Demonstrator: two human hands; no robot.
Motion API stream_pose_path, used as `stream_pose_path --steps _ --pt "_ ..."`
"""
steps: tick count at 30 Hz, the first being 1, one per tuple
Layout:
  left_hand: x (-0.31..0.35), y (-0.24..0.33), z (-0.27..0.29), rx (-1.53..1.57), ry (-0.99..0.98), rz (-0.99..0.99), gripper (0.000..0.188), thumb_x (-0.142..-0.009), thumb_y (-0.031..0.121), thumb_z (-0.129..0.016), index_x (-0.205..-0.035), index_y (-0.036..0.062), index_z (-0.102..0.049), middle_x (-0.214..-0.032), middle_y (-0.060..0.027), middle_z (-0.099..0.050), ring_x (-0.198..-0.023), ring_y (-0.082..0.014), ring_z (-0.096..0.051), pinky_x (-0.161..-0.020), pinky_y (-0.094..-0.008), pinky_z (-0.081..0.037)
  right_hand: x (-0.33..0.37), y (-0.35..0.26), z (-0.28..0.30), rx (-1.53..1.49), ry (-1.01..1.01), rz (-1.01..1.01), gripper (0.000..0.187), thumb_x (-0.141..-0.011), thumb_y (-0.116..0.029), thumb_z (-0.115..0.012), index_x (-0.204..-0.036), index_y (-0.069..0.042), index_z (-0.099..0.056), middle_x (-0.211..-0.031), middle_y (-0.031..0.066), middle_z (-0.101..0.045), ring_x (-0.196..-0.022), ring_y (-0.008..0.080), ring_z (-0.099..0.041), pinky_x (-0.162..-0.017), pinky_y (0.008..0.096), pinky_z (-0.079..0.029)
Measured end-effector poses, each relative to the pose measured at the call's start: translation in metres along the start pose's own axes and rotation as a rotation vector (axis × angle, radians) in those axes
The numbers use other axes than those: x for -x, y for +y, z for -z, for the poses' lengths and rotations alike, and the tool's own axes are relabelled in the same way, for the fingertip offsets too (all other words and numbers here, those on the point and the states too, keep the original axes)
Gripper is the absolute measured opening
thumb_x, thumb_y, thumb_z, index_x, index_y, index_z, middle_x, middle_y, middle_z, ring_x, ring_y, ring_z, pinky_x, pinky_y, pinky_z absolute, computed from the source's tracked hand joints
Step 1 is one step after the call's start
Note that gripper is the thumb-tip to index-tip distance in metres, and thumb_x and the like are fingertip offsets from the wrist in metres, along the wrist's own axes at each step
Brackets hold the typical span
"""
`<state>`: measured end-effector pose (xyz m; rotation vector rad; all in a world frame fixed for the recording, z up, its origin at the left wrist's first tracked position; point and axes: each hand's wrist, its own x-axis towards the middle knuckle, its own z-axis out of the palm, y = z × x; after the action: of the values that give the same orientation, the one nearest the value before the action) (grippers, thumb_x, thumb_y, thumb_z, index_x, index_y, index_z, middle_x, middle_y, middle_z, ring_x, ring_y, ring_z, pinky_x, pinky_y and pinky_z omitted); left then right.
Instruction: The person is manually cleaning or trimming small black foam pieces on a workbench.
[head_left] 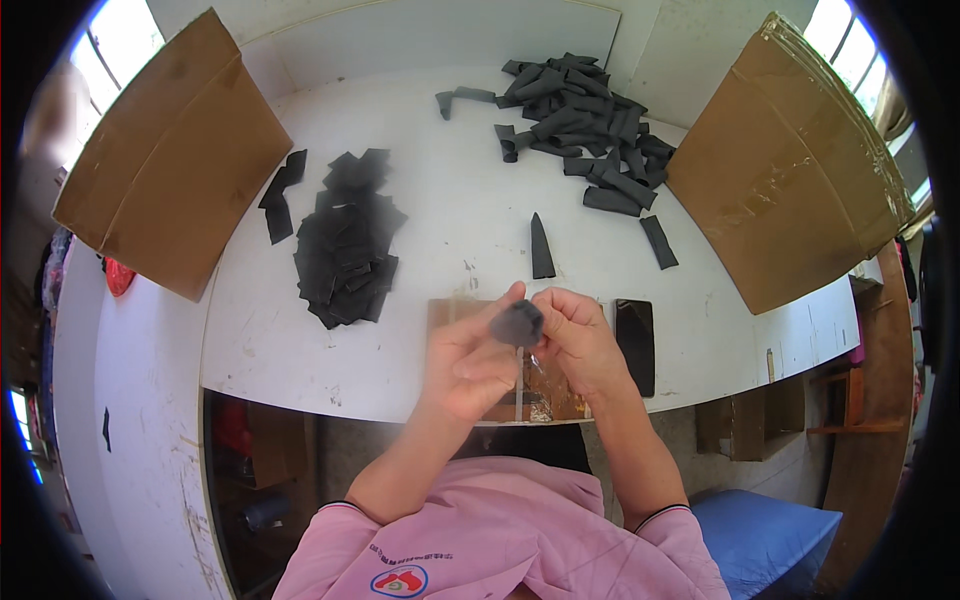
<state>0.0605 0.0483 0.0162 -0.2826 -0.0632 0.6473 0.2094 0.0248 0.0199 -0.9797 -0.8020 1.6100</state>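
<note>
Right hand [577, 335], fingers clamped on a soft black tube [514, 326], and left hand [465, 360], finger closure indeterminable, apparently shape its opening; next move likely calls for steadying it.

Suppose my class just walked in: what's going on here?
A person in a pink shirt pinches a dark piece with the right hand, the left hand cupped against it. Flat black pieces lie piled at left; black tubes are heaped toward the back right. One tapered black piece lies just beyond the hands.
</note>
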Motion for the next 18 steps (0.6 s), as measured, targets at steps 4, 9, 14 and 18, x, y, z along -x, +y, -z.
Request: stream_pose_path --steps 4,9,14,18 --pt "0.002 0.011 0.017 -0.085 -0.021 -0.05 0.03 -0.085 0.005 -0.041 -0.113 -0.0043 -0.045 -0.091 -0.0157 -0.055 -0.042 -0.0055 -0.04 -0.032 -0.0174 -0.033 -0.007 0.014 0.009 0.168 -0.056 0.024 0.019 -0.087 -0.018 -0.05 -0.072 -0.005 -0.05 -0.061 -0.0025 -0.047 -0.055 0.0062 -0.042 -0.051 0.0207 -0.034" --pt "0.009 -0.002 0.027 -1.239 0.209 -0.424 0.034 -0.085 0.009 -0.047 -0.117 -0.0012 -0.042 -0.091 -0.0095 -0.055 -0.062 -0.0081 -0.049 -0.054 -0.021 -0.042 -0.008 0.033 0.019 -0.081 -0.032 -0.056 0.017 -0.086 -0.016 -0.05 -0.072 -0.006 -0.051 -0.063 -0.0018 -0.048 -0.055 0.0067 -0.043 -0.054 0.0212 -0.037" --pt "0.006 0.001 0.005 -1.874 -0.031 -0.672 0.025 -0.084 0.007 -0.053 -0.107 -0.0025 -0.051 -0.099 -0.0073 -0.055 -0.088 -0.0126 -0.052 -0.08 -0.0253 -0.041 -0.004 0.028 0.021 0.345 0.072 0.107 0.014 -0.084 -0.013 -0.049 -0.075 -0.003 -0.051 -0.063 0.0012 -0.048 -0.055 0.0092 -0.046 -0.055 0.0239 -0.039" --pt "0.007 -0.01 0.002 -1.648 0.062 -0.716 0.016 -0.083 0.007 -0.054 -0.096 -0.0028 -0.055 -0.097 -0.0093 -0.057 -0.087 -0.014 -0.054 -0.081 -0.0268 -0.041 0.01 -0.002 -0.006 0.785 0.147 0.722 0.017 -0.079 -0.016 -0.056 -0.076 0.0 -0.053 -0.06 0.0071 -0.05 -0.056 0.0178 -0.051 -0.055 0.0288 -0.042"
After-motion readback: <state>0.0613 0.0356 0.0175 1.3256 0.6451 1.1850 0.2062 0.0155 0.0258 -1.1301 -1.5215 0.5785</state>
